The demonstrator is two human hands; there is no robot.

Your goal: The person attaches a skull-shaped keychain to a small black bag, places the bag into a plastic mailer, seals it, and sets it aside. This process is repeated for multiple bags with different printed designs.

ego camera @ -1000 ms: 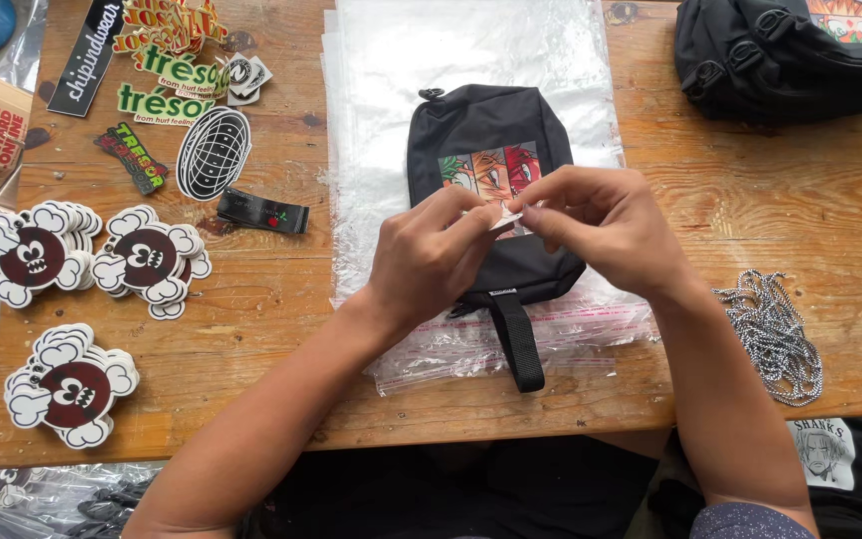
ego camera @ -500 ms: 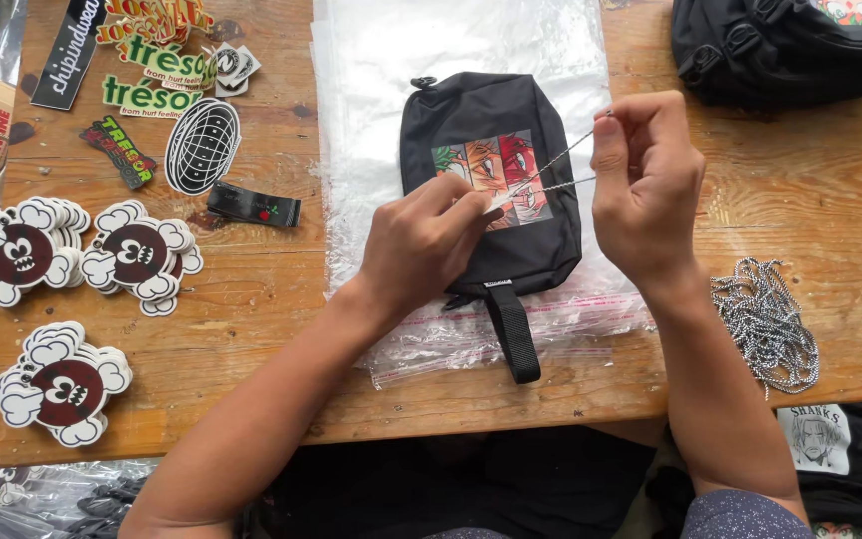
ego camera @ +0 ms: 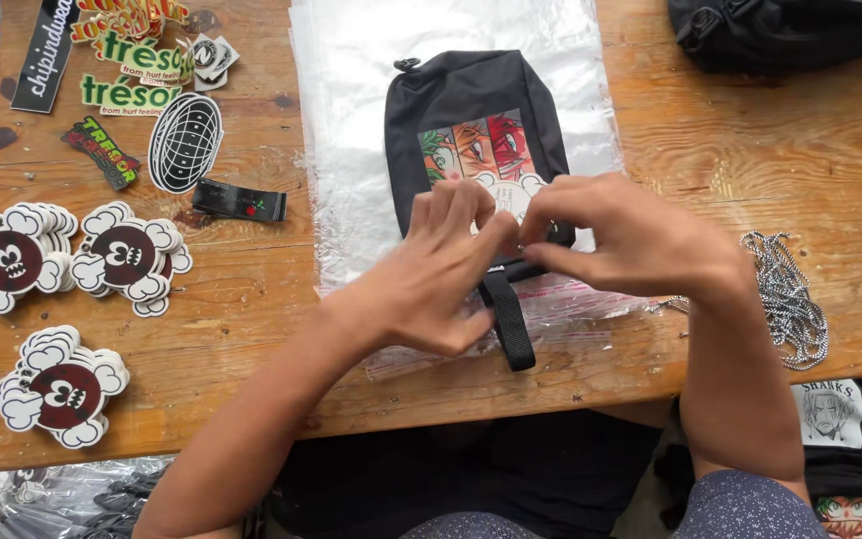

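pouch (ego camera: 471,110) sits on plastic bags (ego camera: 351,120) mid-surface (ego camera: 730,140), sticker stacks (ego camera: 72,260) off to the left, chains (ego camera: 790,299) right.

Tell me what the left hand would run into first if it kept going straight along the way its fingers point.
The left hand points up and right, fingertips over the black pouch. Going straight on, it would most likely meet the right hand first, whose fingertips sit right against it; depth between them is hard to judge.

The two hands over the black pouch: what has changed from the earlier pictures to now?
The right hand, raised half a second ago with a thin string stretched to the left hand, has come down. Both hands now meet, fingers pinched together, at the lower edge of the black pouch. No string shows now. The pouch, the clear plastic bags, the stickers and the chain stayed in place.
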